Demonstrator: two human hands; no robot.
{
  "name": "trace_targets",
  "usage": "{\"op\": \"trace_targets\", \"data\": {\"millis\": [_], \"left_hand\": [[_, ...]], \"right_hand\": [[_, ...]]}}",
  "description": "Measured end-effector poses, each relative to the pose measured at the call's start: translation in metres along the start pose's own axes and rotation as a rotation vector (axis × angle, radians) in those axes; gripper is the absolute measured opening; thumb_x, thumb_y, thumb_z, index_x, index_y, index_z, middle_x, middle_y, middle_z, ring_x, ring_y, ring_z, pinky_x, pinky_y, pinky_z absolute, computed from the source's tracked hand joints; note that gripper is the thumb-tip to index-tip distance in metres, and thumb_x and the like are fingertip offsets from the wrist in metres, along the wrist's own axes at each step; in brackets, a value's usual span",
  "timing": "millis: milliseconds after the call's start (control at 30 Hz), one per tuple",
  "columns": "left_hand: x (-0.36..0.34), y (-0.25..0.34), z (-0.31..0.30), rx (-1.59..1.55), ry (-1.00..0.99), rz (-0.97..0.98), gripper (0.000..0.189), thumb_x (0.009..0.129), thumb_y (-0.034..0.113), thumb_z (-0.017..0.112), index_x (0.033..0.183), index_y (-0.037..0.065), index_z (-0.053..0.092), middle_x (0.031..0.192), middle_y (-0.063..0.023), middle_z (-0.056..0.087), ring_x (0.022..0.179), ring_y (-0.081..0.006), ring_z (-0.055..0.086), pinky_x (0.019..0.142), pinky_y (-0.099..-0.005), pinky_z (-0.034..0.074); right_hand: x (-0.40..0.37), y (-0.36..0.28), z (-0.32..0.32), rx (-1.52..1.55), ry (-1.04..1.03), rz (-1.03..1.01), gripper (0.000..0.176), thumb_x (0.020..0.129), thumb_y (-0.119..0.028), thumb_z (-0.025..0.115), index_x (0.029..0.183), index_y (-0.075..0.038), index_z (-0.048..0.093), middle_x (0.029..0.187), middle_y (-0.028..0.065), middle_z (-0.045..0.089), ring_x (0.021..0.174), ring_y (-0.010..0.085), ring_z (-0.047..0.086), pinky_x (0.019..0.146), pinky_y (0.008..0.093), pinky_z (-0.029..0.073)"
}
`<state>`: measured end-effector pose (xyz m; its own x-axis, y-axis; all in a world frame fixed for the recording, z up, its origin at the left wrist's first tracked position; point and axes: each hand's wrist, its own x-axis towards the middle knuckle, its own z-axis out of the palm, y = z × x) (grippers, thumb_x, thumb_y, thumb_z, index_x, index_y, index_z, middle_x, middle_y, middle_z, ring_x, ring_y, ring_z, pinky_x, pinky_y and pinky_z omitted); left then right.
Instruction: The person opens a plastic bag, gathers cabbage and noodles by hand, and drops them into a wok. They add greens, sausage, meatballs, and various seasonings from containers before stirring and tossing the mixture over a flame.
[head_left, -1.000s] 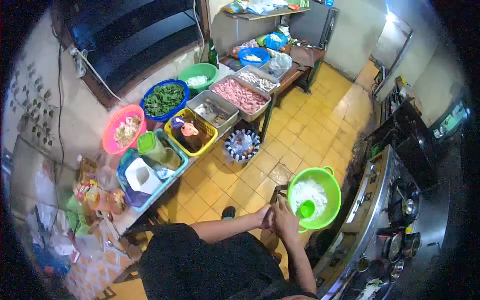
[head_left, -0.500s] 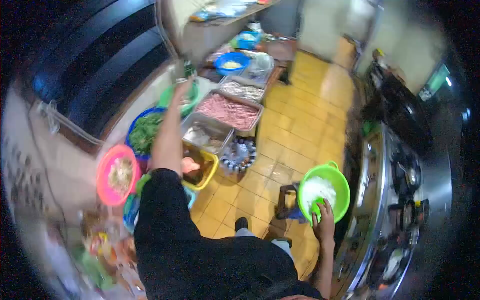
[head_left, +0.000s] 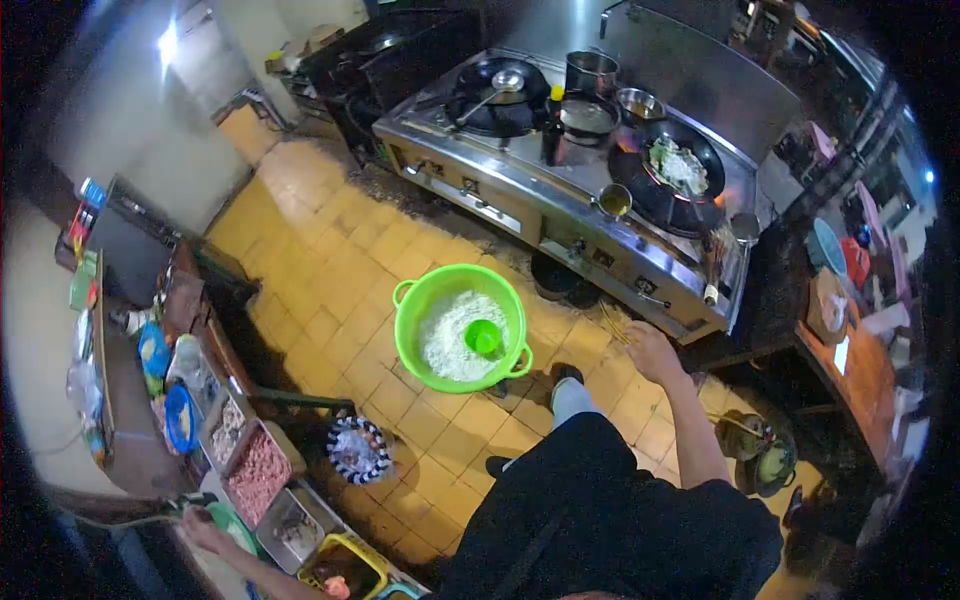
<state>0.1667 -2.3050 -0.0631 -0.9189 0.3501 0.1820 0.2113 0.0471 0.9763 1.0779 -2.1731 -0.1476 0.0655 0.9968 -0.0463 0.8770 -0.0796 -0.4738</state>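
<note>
My left hand (head_left: 205, 530) reaches far out to the lower left, over the low table of trays, and is closed around a dark bottle (head_left: 183, 502) beside a green bowl (head_left: 235, 528). My right hand (head_left: 650, 352) hangs empty by the front edge of the steel stove (head_left: 520, 205), its fingers loosely curled. Between my two arms, a bright green basin (head_left: 408, 330) of white flour sits low over the yellow floor tiles, with a small green scoop (head_left: 485, 337) lying in the flour.
A wok of food (head_left: 680, 165), pots and a ladle stand on the stove. A tray of pink meat (head_left: 262, 470), further metal trays, a yellow basket (head_left: 345, 565) and a blue bowl (head_left: 180, 418) fill the low table. A striped bowl (head_left: 357, 450) is on the floor.
The view has swung round so the stove is now at the top. My right hand left the scoop in the flour and dropped beside the stove. My left arm stays stretched toward the bottle.
</note>
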Motion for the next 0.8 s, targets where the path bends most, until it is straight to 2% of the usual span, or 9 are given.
{"op": "trace_targets", "data": {"millis": [67,100,167,267,400,500,567,767,800], "left_hand": [[-0.090,0.011,0.097,0.346,-0.319,0.488,0.031,0.087,0.025,0.054,0.099,-0.003,0.057,0.089,-0.0111,0.059,0.080,-0.0213,0.055,0.074,-0.0313,0.045],[-0.180,0.072,0.166,0.201,-0.583,0.049,0.025,0.084,0.020,0.059,0.098,-0.002,0.057,0.089,-0.0103,0.058,0.079,-0.0207,0.054,0.074,-0.0318,0.044],[-0.316,0.086,0.286,0.114,-0.662,0.397,0.010,0.076,0.005,0.062,0.083,0.001,0.056,0.083,-0.0087,0.058,0.078,-0.0152,0.055,0.072,-0.0283,0.045],[-0.453,0.106,0.427,-0.179,-0.992,-0.263,0.007,0.078,0.002,0.059,0.078,0.001,0.052,0.071,-0.0056,0.056,0.069,-0.0142,0.057,0.064,-0.0271,0.049],[-0.584,0.159,0.592,-0.405,-1.376,-0.353,0.009,0.080,0.002,0.060,0.081,0.004,0.051,0.074,-0.0017,0.053,0.069,-0.0091,0.052,0.064,-0.0226,0.046],[-0.680,0.204,0.701,-0.506,-1.967,-0.010,0.022,0.081,0.011,0.061,0.101,0.003,0.055,0.097,-0.0116,0.058,0.093,-0.0182,0.056,0.082,-0.0299,0.045],[-0.712,0.260,0.738,-0.259,-2.115,0.798,0.065,0.077,0.017,0.064,0.132,0.008,0.030,0.129,-0.0244,0.039,0.129,-0.0339,0.025,0.103,-0.0419,0.025],[-0.691,0.245,0.786,-0.425,-1.768,0.369,0.025,0.084,0.015,0.057,0.106,0.002,0.057,0.099,-0.0146,0.061,0.087,-0.0261,0.060,0.077,-0.0315,0.047],[-0.672,0.226,0.783,-0.456,-1.644,0.349,0.019,0.085,0.014,0.056,0.097,0.000,0.062,0.092,-0.0130,0.063,0.082,-0.0227,0.061,0.073,-0.0287,0.048]], "right_hand": [[0.030,-0.002,0.002,0.102,-0.053,-0.047,0.034,0.082,-0.023,0.053,0.111,-0.007,0.056,0.111,0.0150,0.057,0.100,0.0322,0.055,0.084,0.0380,0.045],[0.045,-0.009,0.008,0.107,-0.052,-0.046,0.034,0.082,-0.023,0.053,0.111,-0.007,0.056,0.111,0.0150,0.057,0.100,0.0322,0.055,0.084,0.0380,0.045],[0.080,-0.038,0.026,0.588,-0.265,0.086,0.035,0.081,-0.025,0.055,0.110,-0.006,0.056,0.100,0.0134,0.060,0.090,0.0256,0.059,0.077,0.0347,0.047],[0.138,-0.056,0.035,0.947,-0.543,0.138,0.036,0.080,-0.023,0.056,0.112,-0.006,0.055,0.093,0.0101,0.063,0.085,0.0222,0.061,0.075,0.0352,0.047],[0.219,-0.012,0.028,0.433,-0.576,-0.207,0.038,0.082,-0.019,0.054,0.116,-0.002,0.050,0.106,0.0130,0.057,0.105,0.0241,0.052,0.091,0.0395,0.040],[0.240,0.087,0.146,1.006,-0.582,-0.414,0.053,0.080,-0.023,0.059,0.124,-0.001,0.040,0.124,0.0150,0.044,0.118,0.0234,0.040,0.097,0.0369,0.034],[0.280,0.080,0.101,0.740,-0.777,-0.502,0.062,0.077,-0.025,0.064,0.127,-0.001,0.036,0.129,0.0146,0.039,0.123,0.0221,0.035,0.098,0.0352,0.033],[0.384,0.101,0.049,1.322,0.134,-0.063,0.033,0.084,-0.025,0.059,0.105,0.001,0.058,0.089,0.0096,0.064,0.079,0.0166,0.060,0.070,0.0306,0.047],[0.424,0.088,-0.015,0.716,0.075,0.015,0.029,0.085,-0.023,0.059,0.103,0.000,0.059,0.084,0.0065,0.064,0.074,0.0108,0.057,0.066,0.0268,0.047]]}}
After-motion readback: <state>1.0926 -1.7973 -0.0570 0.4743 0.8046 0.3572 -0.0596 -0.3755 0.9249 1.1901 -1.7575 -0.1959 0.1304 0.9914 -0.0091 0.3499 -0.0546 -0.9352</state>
